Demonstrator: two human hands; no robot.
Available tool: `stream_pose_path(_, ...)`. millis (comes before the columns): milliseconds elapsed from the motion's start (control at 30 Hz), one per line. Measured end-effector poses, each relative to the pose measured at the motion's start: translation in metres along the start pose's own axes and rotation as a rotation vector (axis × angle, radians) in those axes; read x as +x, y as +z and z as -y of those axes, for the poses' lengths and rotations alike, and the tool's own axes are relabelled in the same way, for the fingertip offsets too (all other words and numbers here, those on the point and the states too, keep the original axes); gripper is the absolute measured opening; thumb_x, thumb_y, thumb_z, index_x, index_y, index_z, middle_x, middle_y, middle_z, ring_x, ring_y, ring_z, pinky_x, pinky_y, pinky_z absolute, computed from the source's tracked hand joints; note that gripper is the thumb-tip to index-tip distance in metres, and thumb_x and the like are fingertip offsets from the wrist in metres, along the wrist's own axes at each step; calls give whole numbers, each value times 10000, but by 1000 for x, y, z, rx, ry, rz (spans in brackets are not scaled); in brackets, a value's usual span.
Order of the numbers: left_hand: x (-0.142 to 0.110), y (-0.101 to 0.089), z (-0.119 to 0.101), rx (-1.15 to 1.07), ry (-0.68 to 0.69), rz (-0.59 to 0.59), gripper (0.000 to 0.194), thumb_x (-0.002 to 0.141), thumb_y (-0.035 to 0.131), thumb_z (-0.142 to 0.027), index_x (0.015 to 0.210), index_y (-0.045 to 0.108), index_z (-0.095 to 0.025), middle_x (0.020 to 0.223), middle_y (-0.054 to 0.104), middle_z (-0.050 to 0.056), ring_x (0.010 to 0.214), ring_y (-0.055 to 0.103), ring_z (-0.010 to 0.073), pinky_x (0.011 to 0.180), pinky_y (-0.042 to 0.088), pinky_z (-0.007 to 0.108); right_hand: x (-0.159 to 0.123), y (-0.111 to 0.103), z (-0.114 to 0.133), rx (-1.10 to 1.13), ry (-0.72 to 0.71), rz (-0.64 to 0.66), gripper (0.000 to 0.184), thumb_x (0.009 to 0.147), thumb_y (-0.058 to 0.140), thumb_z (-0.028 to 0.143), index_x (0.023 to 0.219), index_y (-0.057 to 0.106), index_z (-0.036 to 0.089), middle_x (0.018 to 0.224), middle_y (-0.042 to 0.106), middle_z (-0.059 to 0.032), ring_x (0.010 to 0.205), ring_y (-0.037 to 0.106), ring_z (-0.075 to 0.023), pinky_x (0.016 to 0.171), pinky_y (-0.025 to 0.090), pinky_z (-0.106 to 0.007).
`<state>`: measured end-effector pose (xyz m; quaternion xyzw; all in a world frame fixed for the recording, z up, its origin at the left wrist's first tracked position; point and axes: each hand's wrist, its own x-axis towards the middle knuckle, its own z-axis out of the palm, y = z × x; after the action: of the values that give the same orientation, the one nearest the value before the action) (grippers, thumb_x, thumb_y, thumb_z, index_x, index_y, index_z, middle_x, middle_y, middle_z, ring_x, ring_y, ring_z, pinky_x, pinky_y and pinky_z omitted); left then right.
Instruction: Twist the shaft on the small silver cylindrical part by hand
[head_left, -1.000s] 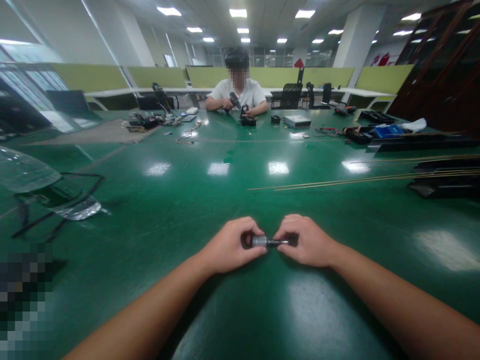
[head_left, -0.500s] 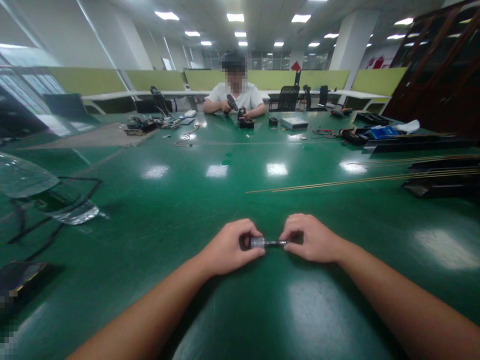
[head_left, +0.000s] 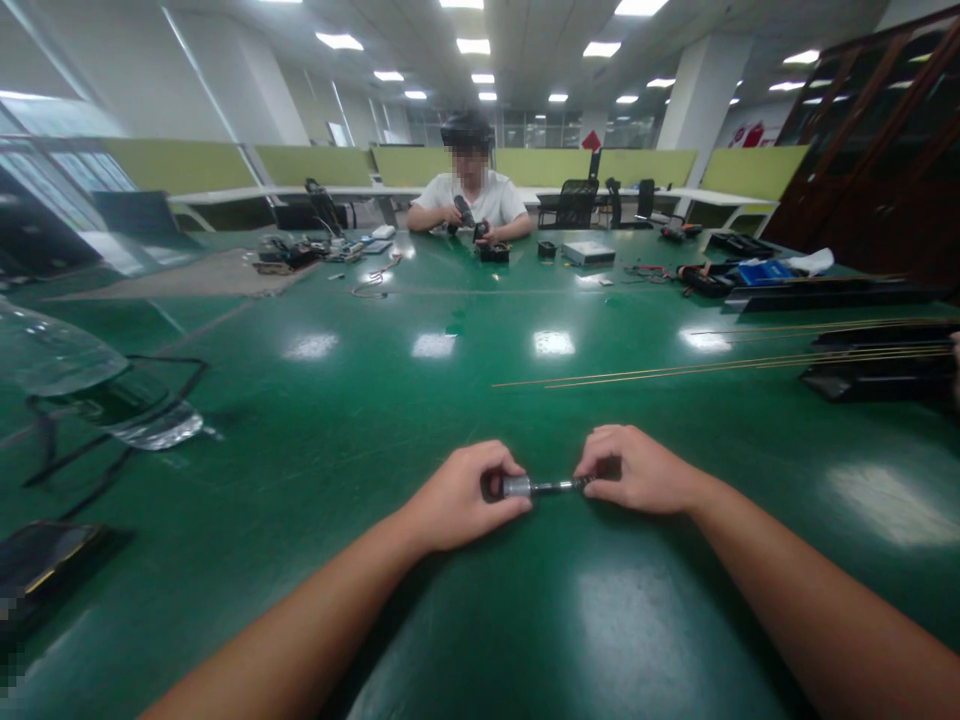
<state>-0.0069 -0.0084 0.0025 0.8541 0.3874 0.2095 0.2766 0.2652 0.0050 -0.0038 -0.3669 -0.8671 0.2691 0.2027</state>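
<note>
In the head view, a short silver cylinder (head_left: 517, 486) with a thin shiny rod (head_left: 553, 487) lies level between my hands, just over the green table. My left hand (head_left: 465, 502) is closed, thumb and fingers pinching the cylinder. At the rod's far end, the thumb and fingertips of my right hand (head_left: 649, 478) pinch a small dark end piece (head_left: 581, 482). Fingers partly cover that piece, so its exact kind cannot be made out.
A clear plastic bottle (head_left: 90, 380) lies at left above a dark phone-like device (head_left: 41, 555). Long thin brass-coloured rods (head_left: 645, 376) reach in from black channels (head_left: 870, 378) at right. Across the table (head_left: 450, 400), a person (head_left: 469, 205) holds a dark tool near small black parts.
My right hand has moved slightly to the right, away from my left hand, and more of the shiny rod shows between them. My left hand stays nearly still on the cylinder.
</note>
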Motion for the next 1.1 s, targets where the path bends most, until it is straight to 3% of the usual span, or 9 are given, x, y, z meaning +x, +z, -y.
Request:
stream_pose_path(167,1,2,1,-2,0,-4,161,798,705,-272,890,640,-158,804,589,13,711,546,148,652,418,250,7,12,6,-2,-38,-25,72,809,709,223,861,755,205,788,721,-16,758,635,-165,837,428,-345)
stream_pose_path(300,1,3,4,8,29,-29,185,771,727,-239,909,636,-155,847,589,22,750,552,157,682,422,259,20,36,18,10,-1,-148,187,897,628,252,762,743,194,757,718,-23,757,626,-161,802,425,-324)
stream_pose_path(367,1,3,4,3,43,-35,197,761,737,-225,916,635,-157,870,593,25,780,560,163,706,427,264,22,43,25,22,3,-175,167,897,632,273,804,750,201,788,727,-24,786,628,-169,803,427,-324)
stream_pose_path(467,1,3,5,4,38,-39,186,761,735,-213,907,631,-163,864,594,20,780,563,163,702,427,262,17,40,29,84,35,-175,145,863,664,301,932,745,202,823,728,-34,773,635,-174,757,457,-313)
stream_pose_path(567,1,3,6,8,23,-39,185,761,733,-207,908,628,-166,860,593,17,760,562,158,689,427,259,8,32,26,177,56,-154,380,754,726,184,1130,678,195,952,725,-43,849,660,-179,798,503,-304)
stream_pose_path(633,1,3,6,6,22,-39,194,761,736,-210,916,628,-167,867,594,17,758,563,157,693,429,260,6,32,22,176,60,-173,465,713,703,92,1164,657,199,964,713,-36,866,667,-175,833,516,-310)
stream_pose_path(900,1,5,7,14,47,-64,174,763,728,-211,893,620,-165,847,590,14,765,558,156,692,424,256,19,58,22,365,106,-267,516,761,664,86,1246,588,244,915,717,6,811,691,-137,809,568,-281)
stream_pose_path(1100,1,5,5,-15,5,-57,184,816,692,-298,924,636,-160,834,621,21,739,570,154,682,437,257,18,52,26,134,79,-297,491,781,690,106,1242,599,248,939,742,-4,881,663,-176,879,517,-360)
